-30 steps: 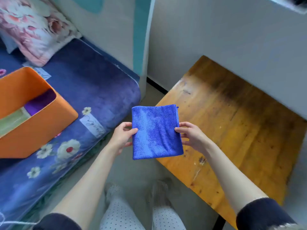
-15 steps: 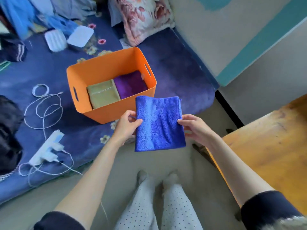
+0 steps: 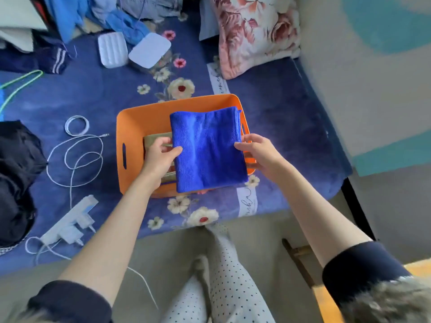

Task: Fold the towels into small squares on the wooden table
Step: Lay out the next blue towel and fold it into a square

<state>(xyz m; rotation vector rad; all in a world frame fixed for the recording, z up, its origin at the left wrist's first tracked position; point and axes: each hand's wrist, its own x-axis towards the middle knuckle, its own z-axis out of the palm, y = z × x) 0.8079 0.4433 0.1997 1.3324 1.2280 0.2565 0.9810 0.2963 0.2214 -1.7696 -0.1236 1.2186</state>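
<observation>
Item: blue microfibre towel [image 3: 207, 149], folded to a small square, held flat in the air over the orange storage bin [image 3: 135, 127], which sits on the floral bed blanket [image 3: 98, 96]. Purpose (judged): fold done, towel on its way into the bin w/ the others.

Bin contents: olive folded towel [image 3: 155, 138] at left, mostly hidden by the hand & blue towel.

Left hand [image 3: 161, 157]: thumb on top, fingers under the towel's left edge, pinching it. Right hand [image 3: 256, 151]: same pinch on the right edge. Both forearms reach fwd, roughly level, keeping the square taut so it doesn't unfold.

Tabletop [image 3: 326, 297]: only a wooden corner shows, near right, well apart from the towel.

Misc: white cable [image 3: 77, 155] & power strip [image 3: 70, 220] left of bin; floral pillow [image 3: 254, 31] far right.
</observation>
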